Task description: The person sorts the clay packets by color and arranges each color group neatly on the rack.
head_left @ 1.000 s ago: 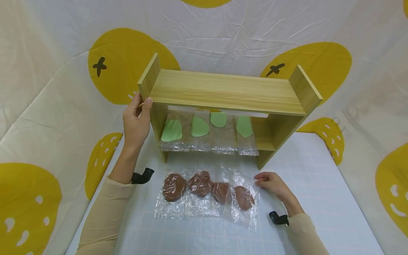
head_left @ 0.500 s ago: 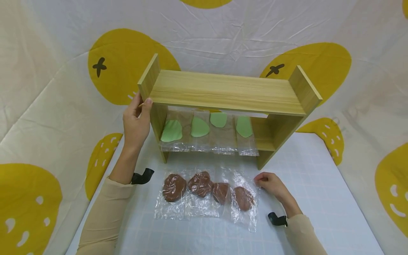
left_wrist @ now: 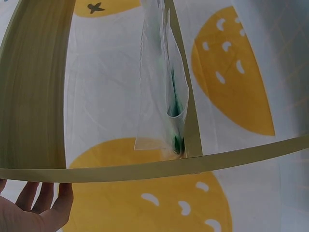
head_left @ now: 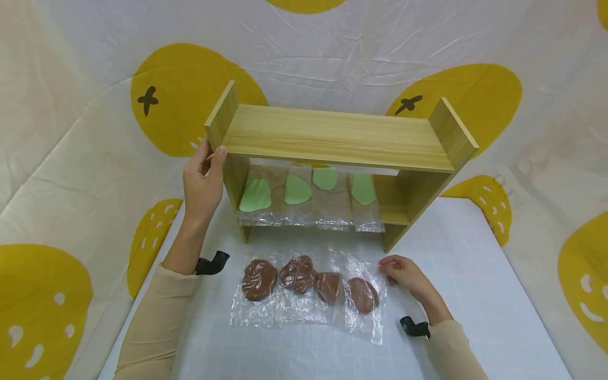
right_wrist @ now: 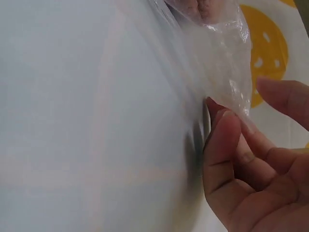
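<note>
White cloth (head_left: pixel 323 58) printed with yellow rounds walls in the pale blue, faintly checked surface (head_left: pixel 475 285). On it stands a light-wood two-tier shelf (head_left: pixel 332 134); flat green pieces (head_left: pixel 297 190) in clear plastic lie along its lower board. Nearer the person, four clear plastic bags (head_left: pixel 304 309) of brown lumps (head_left: pixel 259 281) lie in a row. The left hand (head_left: pixel 204 182) curls its fingers round the shelf's side; the right hand (head_left: pixel 406 272), fingers (right_wrist: pixel 224 137) drawn together, pinches the end bag's corner.

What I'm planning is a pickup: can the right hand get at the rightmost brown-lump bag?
Likely yes: the right hand is at the bag, its fingers seemingly pinching its edge, and nothing visible blocks the way.
</note>
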Demonstrator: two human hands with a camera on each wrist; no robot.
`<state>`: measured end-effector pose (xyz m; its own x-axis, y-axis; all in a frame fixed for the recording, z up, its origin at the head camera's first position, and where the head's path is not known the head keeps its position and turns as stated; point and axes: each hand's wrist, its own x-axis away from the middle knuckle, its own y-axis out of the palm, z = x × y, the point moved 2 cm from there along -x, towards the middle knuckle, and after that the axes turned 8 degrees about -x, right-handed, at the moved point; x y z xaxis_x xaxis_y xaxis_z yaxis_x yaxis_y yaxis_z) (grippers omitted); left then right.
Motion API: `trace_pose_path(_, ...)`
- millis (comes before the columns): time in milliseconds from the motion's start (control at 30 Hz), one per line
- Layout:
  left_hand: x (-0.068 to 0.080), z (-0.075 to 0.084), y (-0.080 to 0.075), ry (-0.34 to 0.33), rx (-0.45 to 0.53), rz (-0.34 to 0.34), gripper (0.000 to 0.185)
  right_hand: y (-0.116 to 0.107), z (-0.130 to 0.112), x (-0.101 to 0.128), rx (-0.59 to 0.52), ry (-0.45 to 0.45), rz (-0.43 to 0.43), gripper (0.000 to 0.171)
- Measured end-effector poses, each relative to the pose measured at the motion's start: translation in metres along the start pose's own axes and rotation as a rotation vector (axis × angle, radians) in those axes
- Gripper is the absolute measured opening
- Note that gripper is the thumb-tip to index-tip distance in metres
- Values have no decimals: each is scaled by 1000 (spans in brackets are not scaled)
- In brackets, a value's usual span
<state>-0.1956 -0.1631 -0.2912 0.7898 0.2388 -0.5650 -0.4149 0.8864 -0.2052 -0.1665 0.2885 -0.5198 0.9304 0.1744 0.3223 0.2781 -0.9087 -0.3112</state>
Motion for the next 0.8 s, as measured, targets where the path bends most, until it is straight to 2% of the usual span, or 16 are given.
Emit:
trace_pose_path(100,0,0,0,4,-3,4,42,0,1,3,-86,6,-44,41)
trace_pose_path(200,0,0,0,9,-6,5,42,-2,5,6,-227,16,-102,49)
trace_pose_path(333,0,0,0,9,-4,7,41,-4,14,10,-363,40,-138,54)
trace_pose_path(533,-1,1,0,9,0,0,42,-4,26,10,-321,41,-117,44)
trace_pose_path(800,0,1,0,0,4,-4,43,3,22,16,-328,-3,-229,52)
